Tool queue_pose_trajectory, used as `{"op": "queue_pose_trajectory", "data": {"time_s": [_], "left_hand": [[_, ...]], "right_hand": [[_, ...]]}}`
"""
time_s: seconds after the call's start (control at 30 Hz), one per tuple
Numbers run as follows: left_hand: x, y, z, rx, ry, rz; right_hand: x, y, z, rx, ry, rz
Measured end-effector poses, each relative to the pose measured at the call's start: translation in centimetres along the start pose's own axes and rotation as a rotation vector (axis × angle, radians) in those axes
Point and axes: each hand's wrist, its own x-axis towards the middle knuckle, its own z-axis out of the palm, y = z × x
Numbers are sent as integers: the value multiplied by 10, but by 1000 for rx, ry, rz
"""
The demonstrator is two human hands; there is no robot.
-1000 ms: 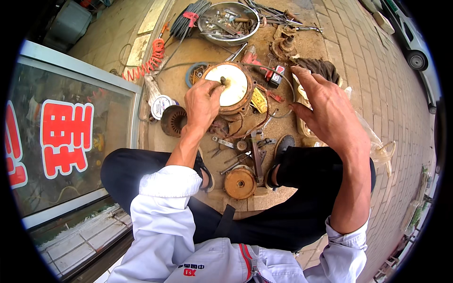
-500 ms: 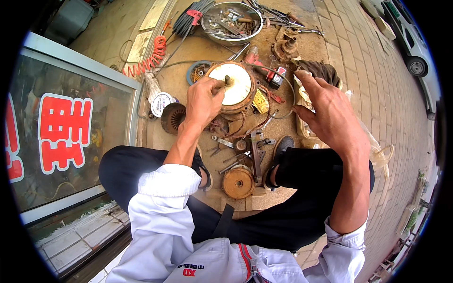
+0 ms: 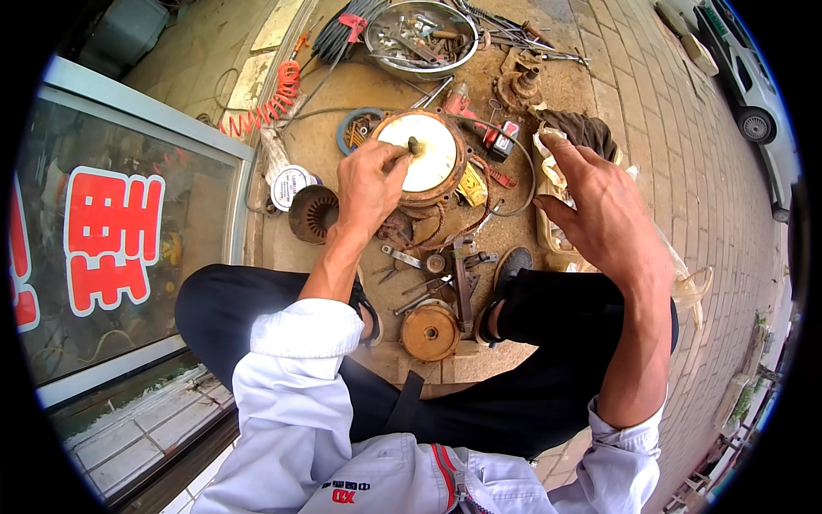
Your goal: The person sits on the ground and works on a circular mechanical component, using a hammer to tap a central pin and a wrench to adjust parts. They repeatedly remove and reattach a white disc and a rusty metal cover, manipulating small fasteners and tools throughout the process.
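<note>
In front of me stands a rusty round motor housing (image 3: 460, 176) with a white disc (image 3: 432, 176) on top. A short dark shaft stub (image 3: 415, 145) sticks up from the disc's middle. My left hand (image 3: 368, 184) is closed, thumb and fingertips pinched at that stub. My right hand (image 3: 599, 206) hovers to the right, thumb and fingers apart, with nothing in it. Beneath it lie crumpled plastic bags (image 3: 548, 224). Beside my left wrist sits a slotted ring-shaped stator core (image 3: 312, 214).
A metal bowl of parts (image 3: 421, 73) stands at the back. A red cordless power tool (image 3: 479, 120) lies behind the housing. Between my feet are loose tools (image 3: 462, 283) and a rusty round cover (image 3: 430, 332). A glass door (image 3: 197, 206) stands left; a coiled red hose (image 3: 274, 103) lies beyond.
My right hand has shifted very slightly, still open. My left hand stays at the stub. The whole view has moved a little.
</note>
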Motion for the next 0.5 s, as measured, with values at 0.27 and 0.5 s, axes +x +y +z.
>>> {"op": "queue_pose_trajectory", "data": {"time_s": [0.27,0.5], "left_hand": [[-5,-9,-3,-65,77,71],[-4,-16,2,-92,82,62]], "right_hand": [[-1,-2,1,-6,-29,16],[2,-7,0,8,-58,50]]}}
